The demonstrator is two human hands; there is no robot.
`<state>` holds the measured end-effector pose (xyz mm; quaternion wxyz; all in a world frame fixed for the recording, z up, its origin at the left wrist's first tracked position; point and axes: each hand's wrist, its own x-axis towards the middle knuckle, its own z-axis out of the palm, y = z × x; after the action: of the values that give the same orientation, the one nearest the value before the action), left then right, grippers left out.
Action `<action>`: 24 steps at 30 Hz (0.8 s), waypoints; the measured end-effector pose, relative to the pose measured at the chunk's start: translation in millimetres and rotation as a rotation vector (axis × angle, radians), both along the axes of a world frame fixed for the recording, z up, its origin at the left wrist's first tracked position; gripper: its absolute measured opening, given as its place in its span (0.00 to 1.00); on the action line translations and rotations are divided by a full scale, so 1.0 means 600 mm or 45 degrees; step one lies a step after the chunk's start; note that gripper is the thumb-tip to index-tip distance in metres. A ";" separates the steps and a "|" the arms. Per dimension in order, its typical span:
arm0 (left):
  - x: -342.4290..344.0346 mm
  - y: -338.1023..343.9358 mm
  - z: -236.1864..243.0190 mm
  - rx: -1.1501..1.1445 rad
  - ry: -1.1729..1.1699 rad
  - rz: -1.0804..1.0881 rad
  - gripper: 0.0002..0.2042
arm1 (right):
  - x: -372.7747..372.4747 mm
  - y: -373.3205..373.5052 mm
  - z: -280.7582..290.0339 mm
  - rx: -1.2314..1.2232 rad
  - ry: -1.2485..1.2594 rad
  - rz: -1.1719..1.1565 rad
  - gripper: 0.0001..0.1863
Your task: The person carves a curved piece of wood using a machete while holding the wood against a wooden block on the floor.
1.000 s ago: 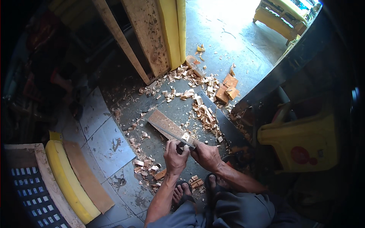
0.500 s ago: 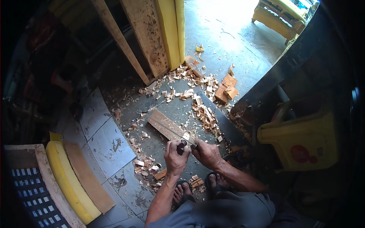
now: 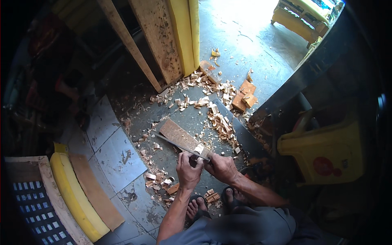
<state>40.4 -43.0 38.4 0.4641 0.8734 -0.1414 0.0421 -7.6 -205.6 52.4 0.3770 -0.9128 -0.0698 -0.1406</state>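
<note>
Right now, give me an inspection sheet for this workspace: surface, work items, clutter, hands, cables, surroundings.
Surface: dark floor, strewn with debris; pale tiles at left, dark-stained.
Work items: long thin tool slanting up-left from the hands; wooden board beside it, pale patch near its lower end.
Clutter: wood chips around the board; brown wood blocks beyond them.
Hands: right hand grips the tool's near end; left hand curls around a small dark piece, mostly hidden.
Cables: nothing seen.
Surroundings: yellow plastic furniture at right; yellow padded strip at left; sandalled feet near chips.
</note>
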 end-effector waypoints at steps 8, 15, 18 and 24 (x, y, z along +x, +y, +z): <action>0.009 -0.003 -0.003 -0.113 -0.050 -0.003 0.15 | 0.019 -0.009 -0.004 -0.050 -0.005 0.034 0.13; 0.003 -0.004 0.008 -0.096 0.031 0.015 0.14 | 0.014 -0.008 -0.003 -0.077 -0.026 0.028 0.12; 0.006 -0.004 -0.001 -0.083 -0.126 0.034 0.14 | 0.028 -0.014 -0.035 -0.281 0.325 -0.078 0.11; 0.005 -0.007 0.005 -0.072 -0.031 0.020 0.15 | 0.013 -0.015 -0.035 -0.170 0.273 -0.096 0.11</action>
<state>43.5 -47.2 41.5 0.4867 0.8604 -0.1387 0.0604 0.1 -214.4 31.5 0.3151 -0.9477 -0.0037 -0.0513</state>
